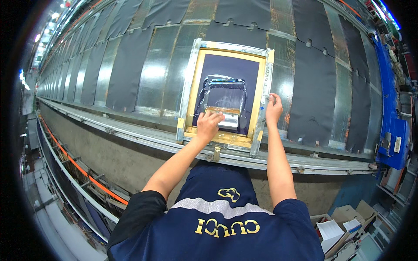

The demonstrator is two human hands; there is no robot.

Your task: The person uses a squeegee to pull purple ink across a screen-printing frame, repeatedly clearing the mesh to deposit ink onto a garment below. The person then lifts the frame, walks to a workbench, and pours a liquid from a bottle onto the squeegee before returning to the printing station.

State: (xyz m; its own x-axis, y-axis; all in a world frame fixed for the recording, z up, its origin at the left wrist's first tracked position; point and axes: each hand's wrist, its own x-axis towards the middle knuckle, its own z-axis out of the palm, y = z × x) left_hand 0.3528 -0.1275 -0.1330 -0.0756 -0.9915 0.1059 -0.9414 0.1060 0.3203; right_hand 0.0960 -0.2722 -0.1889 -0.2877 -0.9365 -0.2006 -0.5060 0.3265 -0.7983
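Left fingers (216, 116) on silver squeegee (230, 121)

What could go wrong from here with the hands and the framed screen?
The left hand is at the left end of the squeegee, so uneven pressure might tilt it. Glossy dark liquid lies on the screen close by and could smear onto the fingers. The right hand is beside the right bar of the frame; whether it grips is unclear, so the frame might shift if pushed.
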